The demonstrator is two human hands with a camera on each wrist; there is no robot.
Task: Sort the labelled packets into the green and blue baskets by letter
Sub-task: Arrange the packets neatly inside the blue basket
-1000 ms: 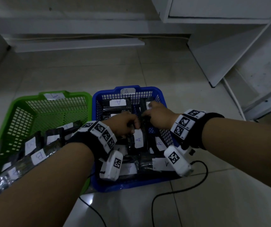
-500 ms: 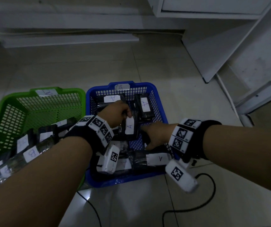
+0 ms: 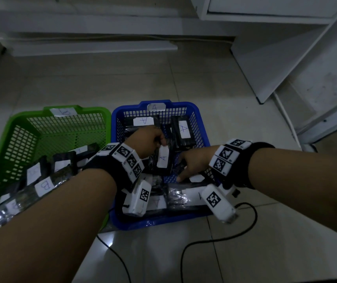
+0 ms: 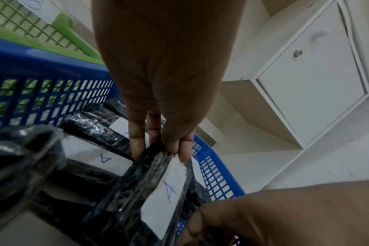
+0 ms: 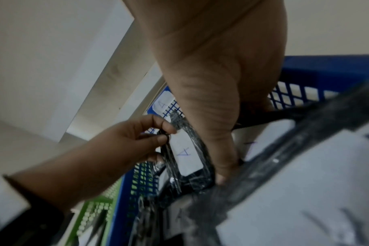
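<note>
Change since half a second ago: right hand (image 3: pixel 194 163) off the held packet (image 3: pixel 163 159), index fingertip now down on a near packet (image 3: pixel 186 196) in the blue basket (image 3: pixel 196 111); whether grasping, cannot tell. Left hand (image 3: pixel 146 140) still pinching the held packet's top edge.

Implication: placement in hand; letter matches basket tag.

Held packet: black, glossy wrap, white label "A", upright, mid-basket.

Green basket (image 3: pixel 20 121): left, "B" packets.

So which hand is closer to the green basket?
Left. The left hand is over the blue basket, holding a packet near the green basket. The right hand is farther away.
</note>
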